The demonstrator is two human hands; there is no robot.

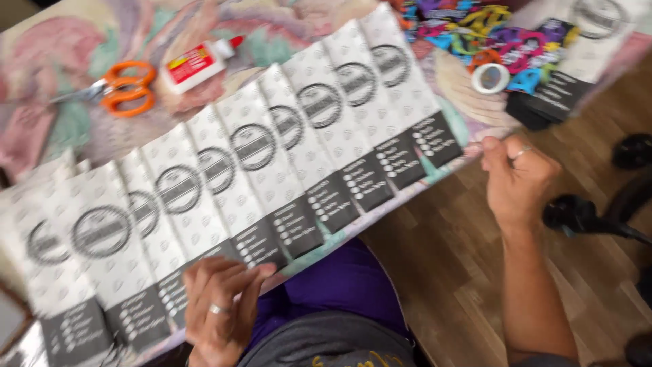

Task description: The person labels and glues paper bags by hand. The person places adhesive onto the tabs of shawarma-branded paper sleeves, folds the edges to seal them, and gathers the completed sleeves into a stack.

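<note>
A long overlapping row of white paper bags (272,156) with round black emblems and dark bottom panels lies fanned across the table. My left hand (221,306), with a ring on it, rests its fingers on the lower edge of the bags near the front edge. My right hand (516,180), also ringed, sits at the table's right edge just past the last bag, fingers curled against the edge; whether it grips anything is unclear.
Orange-handled scissors (115,87) and a white glue bottle with a red cap (199,63) lie at the back left. A tape roll (490,77), colourful printed sheets (475,30) and another bag stack (564,68) are at the back right. Wooden floor (441,251) is below.
</note>
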